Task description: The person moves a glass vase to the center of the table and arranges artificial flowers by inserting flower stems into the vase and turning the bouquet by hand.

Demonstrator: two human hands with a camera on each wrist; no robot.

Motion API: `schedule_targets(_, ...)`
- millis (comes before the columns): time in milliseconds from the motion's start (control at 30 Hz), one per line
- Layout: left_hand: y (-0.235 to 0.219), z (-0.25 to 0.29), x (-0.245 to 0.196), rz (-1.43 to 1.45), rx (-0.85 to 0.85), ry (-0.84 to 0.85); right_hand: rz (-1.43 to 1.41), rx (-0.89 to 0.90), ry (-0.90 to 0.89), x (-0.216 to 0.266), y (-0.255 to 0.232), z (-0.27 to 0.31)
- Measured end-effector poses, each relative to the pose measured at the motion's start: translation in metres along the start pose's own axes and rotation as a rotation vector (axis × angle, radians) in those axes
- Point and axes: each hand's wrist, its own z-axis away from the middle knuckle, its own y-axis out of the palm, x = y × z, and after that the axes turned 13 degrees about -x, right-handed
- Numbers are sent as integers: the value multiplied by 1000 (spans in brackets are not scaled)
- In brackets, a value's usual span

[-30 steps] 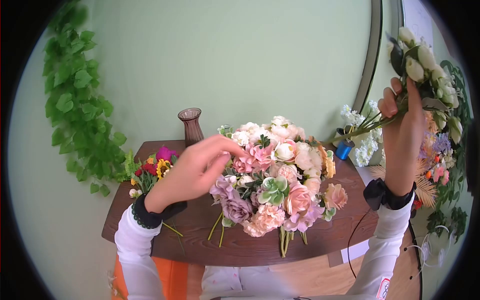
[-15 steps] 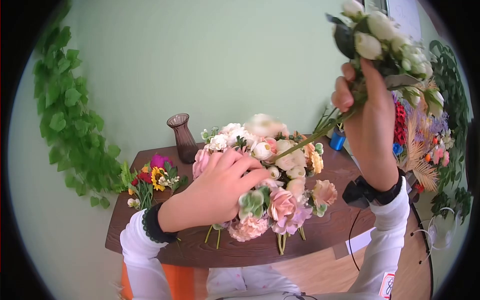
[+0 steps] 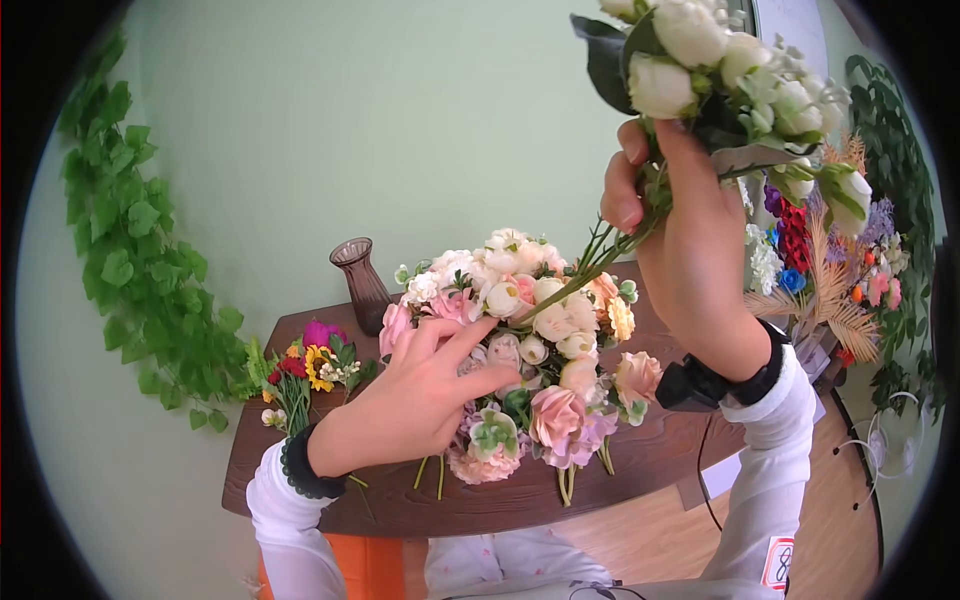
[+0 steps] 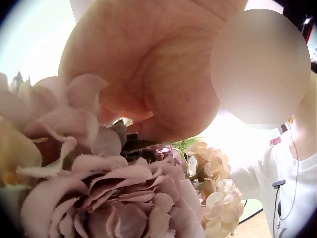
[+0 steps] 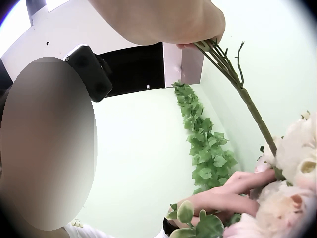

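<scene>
My right hand, raised at the right, grips a bunch of white artificial flowers just below the blooms and dark leaves. The bunch's green stem slants down to the left, its lower end among the blooms of a large mixed bouquet of pink, cream, peach and mauve flowers. On the bouquet's left side rests my left hand, index finger and thumb spread apart over the blooms near that stem end. Petals hide its other fingertips. Close under the left palm is a mauve rose in the left wrist view.
The bouquet is on a dark wooden table. Behind it on the left stands a purple glass vase, with a small colourful bunch nearer the table's left edge. More artificial flowers stand at the right, and ivy hangs on the wall.
My right hand has brought the white flowers leftward from the far right, and the stem end now reaches into the bouquet. My left hand has moved right and down onto the blooms.
</scene>
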Motion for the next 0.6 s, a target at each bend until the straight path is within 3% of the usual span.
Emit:
schedule_targets(167, 3, 2, 2, -8, -11, 30, -32, -23, 28, 4, 3, 3)
schedule_targets(467, 5, 4, 4, 15, -41, 41, 218, 90, 71, -23, 10, 15)
schedule_targets(600, 6, 4, 3, 13, -41, 43, 235, 39, 120, -26, 19, 20)
